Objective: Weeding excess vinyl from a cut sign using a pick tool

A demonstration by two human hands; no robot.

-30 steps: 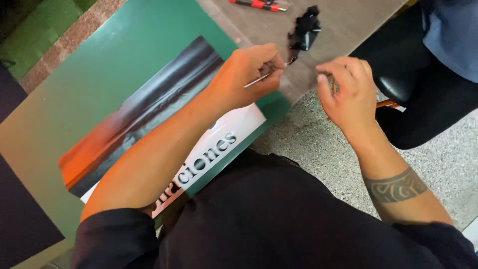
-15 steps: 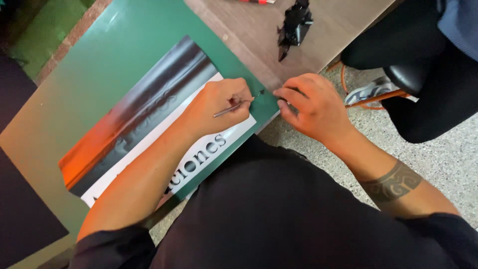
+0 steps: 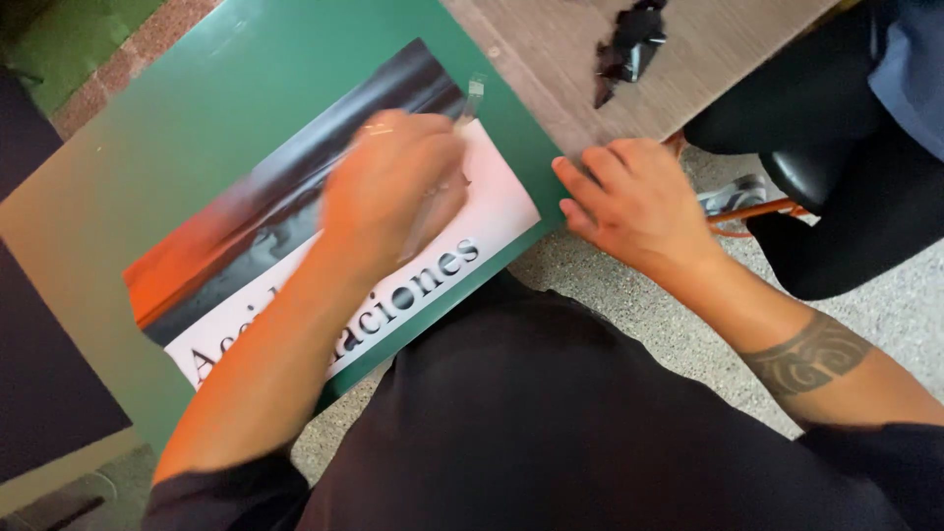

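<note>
Left hand [image 3: 393,192], blurred, grips a thin blade tool [image 3: 470,98] over the printed sheet [image 3: 324,236] on the green mat [image 3: 197,118]; right hand [image 3: 634,202] lies open-fingered, pressing the mat's edge.

head camera, looking steeply down, close

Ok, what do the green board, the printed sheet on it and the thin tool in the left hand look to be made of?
Green board: probably a rubbery or plastic cutting mat, matte and uniform, flat.
Printed sheet: paper, white with large dark lettering and a photo, lying flat.
Thin tool in the left hand: blurred; the pale tip suggests metal or plastic, cannot tell which.
</note>
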